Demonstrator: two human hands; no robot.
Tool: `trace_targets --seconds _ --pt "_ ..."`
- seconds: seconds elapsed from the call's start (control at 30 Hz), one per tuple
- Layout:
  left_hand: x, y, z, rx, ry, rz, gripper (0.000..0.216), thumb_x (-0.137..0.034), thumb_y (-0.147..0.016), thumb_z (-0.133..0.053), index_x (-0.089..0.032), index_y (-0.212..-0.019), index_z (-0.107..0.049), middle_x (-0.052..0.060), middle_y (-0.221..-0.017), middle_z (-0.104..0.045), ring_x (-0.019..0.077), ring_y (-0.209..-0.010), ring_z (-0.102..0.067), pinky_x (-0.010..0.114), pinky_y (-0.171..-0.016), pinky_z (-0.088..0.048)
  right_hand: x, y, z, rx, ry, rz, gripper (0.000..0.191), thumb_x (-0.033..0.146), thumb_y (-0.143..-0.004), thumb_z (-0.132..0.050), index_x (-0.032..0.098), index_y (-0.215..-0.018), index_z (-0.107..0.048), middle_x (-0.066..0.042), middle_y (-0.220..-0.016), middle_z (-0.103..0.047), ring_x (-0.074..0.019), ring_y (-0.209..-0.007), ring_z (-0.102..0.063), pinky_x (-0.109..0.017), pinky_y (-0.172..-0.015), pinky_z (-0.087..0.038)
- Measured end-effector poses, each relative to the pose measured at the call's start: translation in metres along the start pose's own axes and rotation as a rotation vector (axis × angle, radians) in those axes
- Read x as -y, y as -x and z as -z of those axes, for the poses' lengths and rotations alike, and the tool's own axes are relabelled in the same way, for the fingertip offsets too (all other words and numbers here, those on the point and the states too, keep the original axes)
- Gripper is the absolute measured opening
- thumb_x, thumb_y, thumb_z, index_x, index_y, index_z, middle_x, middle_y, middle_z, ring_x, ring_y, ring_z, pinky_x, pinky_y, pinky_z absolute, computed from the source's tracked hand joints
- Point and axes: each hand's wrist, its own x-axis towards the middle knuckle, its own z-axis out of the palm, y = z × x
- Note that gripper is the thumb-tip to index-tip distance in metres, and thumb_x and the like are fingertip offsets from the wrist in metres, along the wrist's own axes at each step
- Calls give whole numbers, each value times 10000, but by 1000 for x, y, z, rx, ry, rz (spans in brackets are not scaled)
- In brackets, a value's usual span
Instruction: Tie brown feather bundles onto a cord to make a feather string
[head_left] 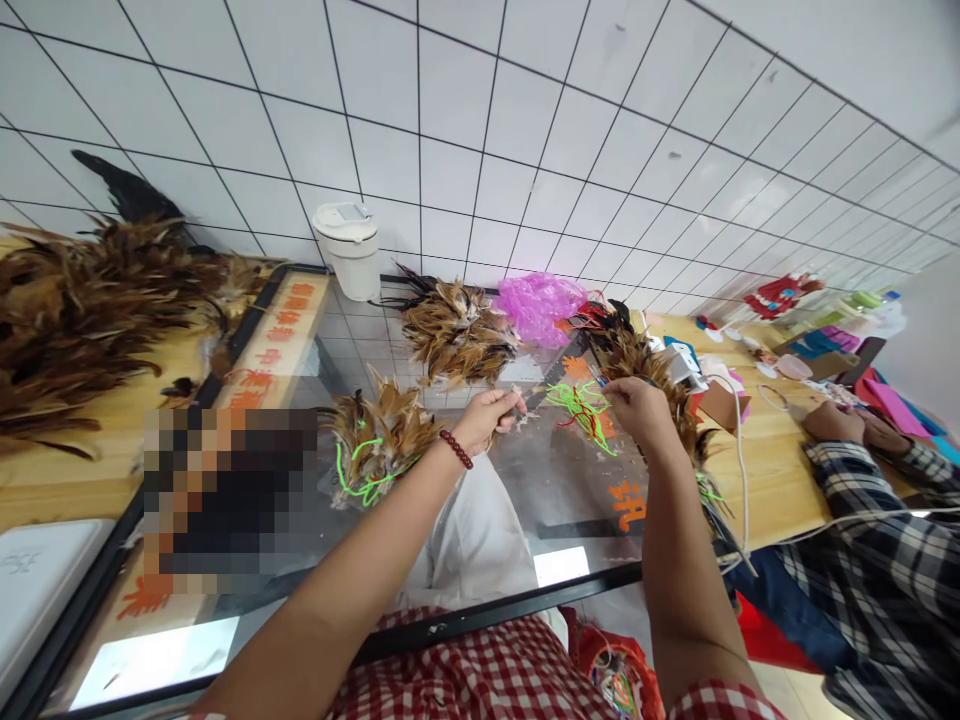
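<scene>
My left hand [489, 418], with a beaded bracelet [456, 450] at its wrist, is closed in a pinch above the glass tabletop. What sits between its fingertips is too small to name. My right hand [636, 408] is also pinched, just right of a loose pile of bright green and red strings [581, 405]; its fingertips hide anything they hold. Left of my left hand lies a bunch of brown feathers [386, 425] with green string over it. Another brown feather bunch [457, 335] rests farther back.
A white lidded bin [349, 250] and a pink plastic bag [541, 305] stand near the tiled wall. Many brown feathers [82, 320] cover the left table. To the right, a white cable [741, 450] hangs beside a person in a plaid sleeve [847, 480].
</scene>
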Motion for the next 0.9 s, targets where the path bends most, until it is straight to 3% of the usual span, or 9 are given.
trace_targets --seconds 0.13,0.2,0.33,0.4,0.5,0.7,0.9 --pt "2 0 0 33 -77 3 366 -422 -606 -762 -88 -657 -622 34 -660 -589 -7 -380 -326 170 -363 -155 29 16 -14 38 -17 286 319 173 -803 -504 219 -1082 -651 -99 -1210 -581 -217 -1056 -572 -354 -891 -452" --pt "4 0 0 51 -115 6 374 -434 -603 -759 -88 -656 -626 16 -604 -561 -3 -377 -328 171 -367 -156 51 23 -26 82 -8 362 340 199 -837 -498 223 -1157 -612 -102 -1261 -555 -224 -1100 -549 -355 -912 -436" --pt "5 0 0 61 -103 6 387 -432 -588 -769 -83 -654 -616 17 -614 -564 -4 -370 -338 166 -367 -163 71 26 -44 138 -9 279 239 242 -870 -470 208 -969 -685 -85 -939 -681 -199 -858 -612 -304 -779 -443" --pt "4 0 -1 26 -58 1 365 -409 -607 -764 -85 -663 -607 31 -666 -586 -4 -375 -354 165 -362 -178 69 25 -48 31 -89 193 227 283 -869 -478 207 -883 -692 -68 -813 -677 -179 -745 -598 -287 -722 -431" --pt "2 1 -4 -62 17 1 294 -343 -650 -750 -90 -679 -603 39 -698 -601 19 -409 -431 168 -367 -251 68 27 -54 -165 -129 132 232 323 -868 -481 207 -884 -681 -71 -788 -657 -171 -704 -566 -286 -711 -413" --pt "2 0 -7 -142 187 22 225 -265 -650 -762 -102 -721 -624 0 -612 -600 54 -463 -517 179 -448 -390 79 36 -77 -144 113 334 224 289 -884 -469 202 -890 -675 -89 -794 -646 -188 -774 -553 -301 -762 -378" --pt "5 -1 -5 -96 258 18 247 -262 -623 -778 -89 -746 -651 21 -626 -630 98 -567 -580 205 -539 -442 80 35 -89 -264 305 517 180 228 -886 -492 176 -871 -664 -58 -712 -627 -157 -694 -544 -283 -684 -358"
